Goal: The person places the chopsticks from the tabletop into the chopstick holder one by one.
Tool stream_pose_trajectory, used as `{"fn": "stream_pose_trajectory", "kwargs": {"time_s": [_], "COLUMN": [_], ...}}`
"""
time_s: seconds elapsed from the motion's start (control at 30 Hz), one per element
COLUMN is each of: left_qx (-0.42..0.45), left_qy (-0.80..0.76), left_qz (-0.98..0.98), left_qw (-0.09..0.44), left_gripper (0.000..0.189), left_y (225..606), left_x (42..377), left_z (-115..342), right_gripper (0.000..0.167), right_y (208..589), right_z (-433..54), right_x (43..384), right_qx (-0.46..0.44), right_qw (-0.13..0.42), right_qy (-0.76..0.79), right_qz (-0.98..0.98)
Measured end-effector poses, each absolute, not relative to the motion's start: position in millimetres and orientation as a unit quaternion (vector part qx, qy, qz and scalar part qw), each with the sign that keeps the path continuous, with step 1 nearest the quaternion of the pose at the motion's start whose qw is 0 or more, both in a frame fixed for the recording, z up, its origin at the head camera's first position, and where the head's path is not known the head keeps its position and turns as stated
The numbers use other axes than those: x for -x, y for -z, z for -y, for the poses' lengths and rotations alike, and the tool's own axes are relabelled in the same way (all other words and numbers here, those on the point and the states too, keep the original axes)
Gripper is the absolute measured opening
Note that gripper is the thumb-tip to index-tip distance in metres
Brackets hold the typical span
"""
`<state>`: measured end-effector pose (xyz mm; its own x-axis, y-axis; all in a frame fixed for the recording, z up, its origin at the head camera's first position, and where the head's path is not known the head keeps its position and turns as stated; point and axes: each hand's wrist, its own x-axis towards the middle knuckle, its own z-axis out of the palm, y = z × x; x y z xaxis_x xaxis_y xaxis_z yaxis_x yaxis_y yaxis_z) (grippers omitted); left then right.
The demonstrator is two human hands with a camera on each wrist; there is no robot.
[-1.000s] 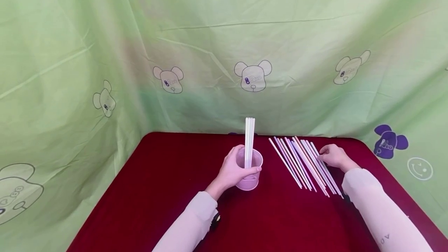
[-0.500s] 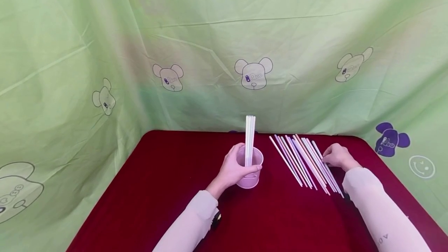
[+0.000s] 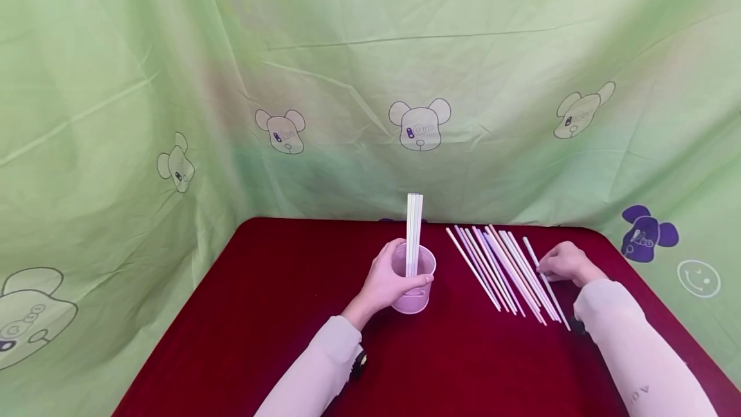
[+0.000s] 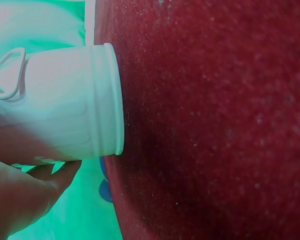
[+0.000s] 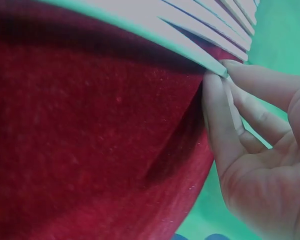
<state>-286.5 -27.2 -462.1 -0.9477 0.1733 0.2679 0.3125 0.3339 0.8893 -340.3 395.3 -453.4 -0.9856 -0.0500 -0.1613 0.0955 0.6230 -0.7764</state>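
My left hand [image 3: 383, 283] grips a small pink pail [image 3: 411, 304] on the table, thumb across its front near the rim. A bundle of white chopsticks [image 3: 413, 230] stands upright in it. The left wrist view shows the pail [image 4: 72, 102] with its wire handle loop and the fingers behind it. Right of the pail, several pastel chopsticks [image 3: 498, 269] lie slanting side by side. At their right edge my right hand [image 3: 566, 262] pinches one pale chopstick [image 3: 557, 304], set slightly apart from the row. Thumb and fingertips meet on that chopstick [image 5: 190, 57] in the right wrist view.
A dark red cloth covers the table [image 3: 278, 314]. Its far edge meets a green curtain [image 3: 336, 69] printed with bear faces, which also hangs along both sides. The loose chopsticks lie between the pail and my right arm.
My right hand has shifted a little to the right, drawing the outermost chopstick away from the row. My left hand and the pail have stayed in place.
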Motion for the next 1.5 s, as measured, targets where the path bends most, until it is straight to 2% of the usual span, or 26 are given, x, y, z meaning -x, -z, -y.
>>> {"fn": "stream_pose_trajectory", "kwargs": {"time_s": [0.3, 0.53, 0.87, 1.17, 1.37, 1.5], "left_qx": [0.149, 0.154, 0.155, 0.151, 0.153, 0.155], "left_qy": [0.562, 0.566, 0.562, 0.564, 0.565, 0.564], "left_qz": [0.811, 0.808, 0.810, 0.809, 0.808, 0.808], "left_qw": [0.059, 0.062, 0.069, 0.067, 0.066, 0.069], "left_gripper": [0.088, 0.088, 0.089, 0.087, 0.087, 0.087], "left_y": [463.3, 463.1, 463.6, 462.3, 462.6, 463.2], "left_x": [285.5, 286.4, 286.9, 286.1, 286.0, 285.9], "left_z": [26.9, 27.1, 27.1, 28.2, 27.7, 26.9], "right_gripper": [0.028, 0.030, 0.035, 0.035, 0.017, 0.024], "right_y": [449.0, 430.7, 392.5, 351.6, 327.5, 323.4], "right_z": [-394.3, -377.6, -325.1, -271.9, -232.3, -210.6], "right_x": [329.6, 330.7, 332.5, 325.5, 317.6, 315.1], "right_qx": [0.000, 0.027, 0.072, 0.108, 0.139, 0.152], "right_qw": [0.061, -0.004, -0.084, -0.127, -0.135, -0.145], "right_qy": [0.473, 0.478, 0.499, 0.601, 0.681, 0.706], "right_qz": [-0.879, -0.878, -0.859, -0.782, -0.707, -0.676]}}
